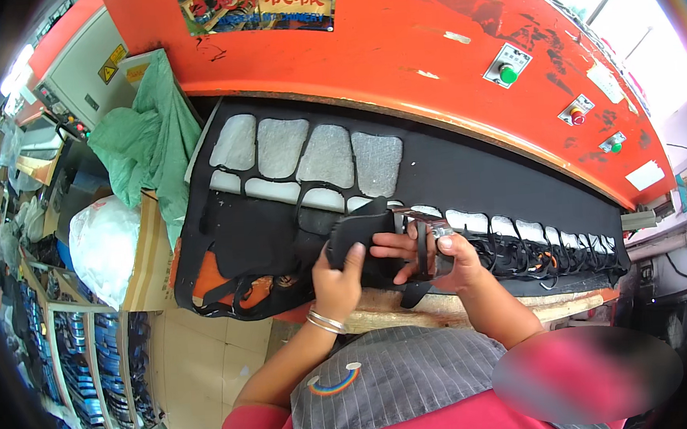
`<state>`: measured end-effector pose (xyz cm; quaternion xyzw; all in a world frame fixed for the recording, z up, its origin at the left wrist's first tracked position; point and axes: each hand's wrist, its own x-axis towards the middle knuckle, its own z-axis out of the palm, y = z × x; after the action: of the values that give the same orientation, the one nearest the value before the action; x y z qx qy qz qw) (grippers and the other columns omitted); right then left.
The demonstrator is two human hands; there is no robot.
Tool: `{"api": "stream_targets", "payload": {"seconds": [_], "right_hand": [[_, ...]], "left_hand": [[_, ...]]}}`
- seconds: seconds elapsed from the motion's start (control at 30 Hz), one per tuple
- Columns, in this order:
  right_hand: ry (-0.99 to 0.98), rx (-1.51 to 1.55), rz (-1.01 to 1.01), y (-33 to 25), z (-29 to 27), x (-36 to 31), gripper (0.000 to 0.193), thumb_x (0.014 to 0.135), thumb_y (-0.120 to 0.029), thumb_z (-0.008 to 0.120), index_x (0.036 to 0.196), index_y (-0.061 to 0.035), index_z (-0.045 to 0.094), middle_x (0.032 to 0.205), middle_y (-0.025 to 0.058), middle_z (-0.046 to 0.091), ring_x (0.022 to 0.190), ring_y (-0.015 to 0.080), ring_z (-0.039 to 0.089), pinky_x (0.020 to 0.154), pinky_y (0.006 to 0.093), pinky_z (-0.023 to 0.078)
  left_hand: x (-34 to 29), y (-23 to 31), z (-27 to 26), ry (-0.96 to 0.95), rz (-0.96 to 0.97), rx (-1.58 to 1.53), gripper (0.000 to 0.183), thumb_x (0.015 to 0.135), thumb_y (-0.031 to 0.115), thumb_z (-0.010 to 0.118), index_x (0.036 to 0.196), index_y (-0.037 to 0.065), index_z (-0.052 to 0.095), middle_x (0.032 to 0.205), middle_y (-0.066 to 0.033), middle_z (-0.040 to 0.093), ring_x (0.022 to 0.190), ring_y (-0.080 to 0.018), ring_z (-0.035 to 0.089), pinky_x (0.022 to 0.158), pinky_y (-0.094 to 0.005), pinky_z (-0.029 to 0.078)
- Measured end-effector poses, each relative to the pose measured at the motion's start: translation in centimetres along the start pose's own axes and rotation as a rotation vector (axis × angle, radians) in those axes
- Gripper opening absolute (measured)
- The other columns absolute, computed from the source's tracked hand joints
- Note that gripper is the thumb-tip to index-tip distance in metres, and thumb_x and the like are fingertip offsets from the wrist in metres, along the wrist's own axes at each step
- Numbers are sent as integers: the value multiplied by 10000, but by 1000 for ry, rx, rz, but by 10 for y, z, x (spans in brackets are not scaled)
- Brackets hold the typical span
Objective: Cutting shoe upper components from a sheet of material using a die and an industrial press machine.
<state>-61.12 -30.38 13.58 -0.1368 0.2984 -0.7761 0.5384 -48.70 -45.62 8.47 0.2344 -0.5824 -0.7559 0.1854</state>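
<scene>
My left hand [338, 287] is closed on a black foam-like cut piece [354, 233], with the thumb on its near face. Beside it, my right hand [460, 261] grips a dark, shiny metal-edged frame that looks like a cutting die [420, 214]. Black strips hang about its fingers, and part of the frame is hidden behind them. Both hands are over the near edge of a black sheet [466, 160]. Rounded openings in that sheet show a pale grey surface [326, 156] beneath.
An orange machine [396, 38] with green and red buttons rises behind the sheet. Black offcut strips [519, 259] lie tangled at the right. To the left are a green cloth [146, 132], a white bag [105, 245], a cardboard box [150, 266] and a rack [94, 379] of blue-edged pieces.
</scene>
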Motion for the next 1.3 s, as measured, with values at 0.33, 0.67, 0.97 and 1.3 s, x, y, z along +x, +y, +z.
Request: {"api": "stream_targets", "payload": {"seconds": [0.33,0.67,0.97,1.3], "right_hand": [[975,-1423,-61,-76,-41,24,683,758,-495,715,1124,53,540,899,146,645,789,221,630,732,332,499],[346,-2437,-291,-113,-113,43,365,750,-105,634,1109,-47,606,1232,164,560,1126,345,538,918,424,470],[687,-2003,89,-114,-120,52,220,840,-243,592,893,-45,671,864,195,662,869,351,645,783,444,510],[627,-1822,-360,-73,-127,35,618,729,-457,724,1168,-45,580,1123,216,617,1134,379,539,959,453,405]], "left_hand": [[37,110,-130,-33,-53,142,495,761,42,724,1205,-40,521,1039,-107,629,913,-164,617,829,-294,515],[127,105,-194,-205,-407,971,607,723,314,784,1189,1,554,1135,-121,597,1012,-244,588,813,-379,495],[117,58,-26,-215,572,1083,290,801,174,678,1047,24,644,977,-155,634,944,-306,597,860,-391,469],[111,-38,53,-193,566,1148,407,783,126,601,1183,53,601,969,-77,545,984,-275,485,887,-419,357]]}}
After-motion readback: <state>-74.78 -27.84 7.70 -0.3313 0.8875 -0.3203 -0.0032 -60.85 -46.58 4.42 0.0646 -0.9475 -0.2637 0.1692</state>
